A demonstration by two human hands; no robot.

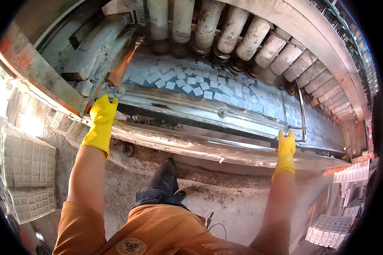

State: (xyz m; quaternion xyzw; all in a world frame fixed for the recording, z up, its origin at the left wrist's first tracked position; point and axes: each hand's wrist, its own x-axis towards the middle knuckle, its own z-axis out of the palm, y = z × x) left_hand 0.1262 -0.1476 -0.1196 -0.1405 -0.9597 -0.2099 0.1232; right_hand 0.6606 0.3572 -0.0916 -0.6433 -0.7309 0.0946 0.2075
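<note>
My two hands wear yellow rubber gloves and reach forward, wide apart, to the front of a long machine bed. My left hand [102, 114] is closed at the left end of the bed's metal rail [170, 102], by the machine's side frame; what lies inside its fingers is hidden. Further right, my right hand [286, 146] is closed at the foot of a bent metal rod [302, 114] that rises over the bed. Beyond the rail, many small pale square tiles [191, 80] lie scattered on the wet, bluish bed surface [149, 61].
A row of thick, dirty cylinders [230, 29] stands along the bed's far side. A worn ledge [174, 138] runs between me and the bed. White slotted crates [27, 157] are stacked at left, and more crates [330, 229] stand at lower right. Grey floor [225, 204] lies below.
</note>
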